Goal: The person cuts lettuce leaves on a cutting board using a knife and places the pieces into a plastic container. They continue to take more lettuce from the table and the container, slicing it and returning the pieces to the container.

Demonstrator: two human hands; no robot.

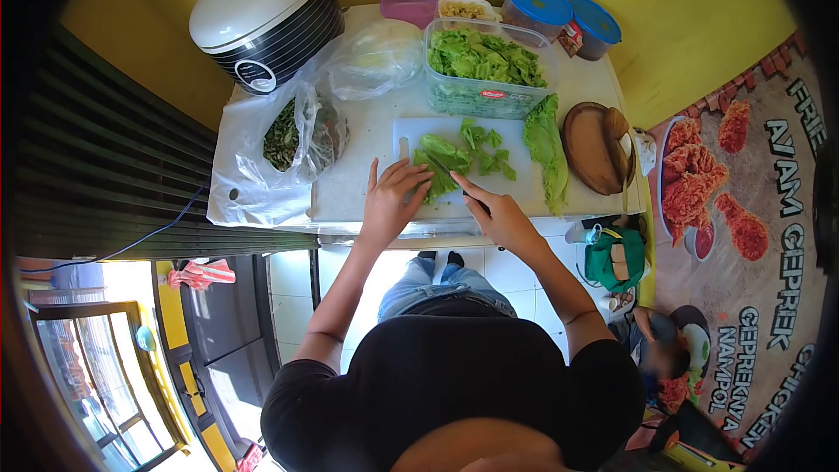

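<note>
lettuce on cutting board, partly chopped. i judge it light, soft, easily bruised, perhaps slippery; best pinned at the uncut end. left hand spread, fingertips against leaves; right hand closed around knife. i count one board, one knife, two blue-lidded tubs; cut pieces overlap, uncountable.

Green, partly cut lettuce lies on a board.
</note>
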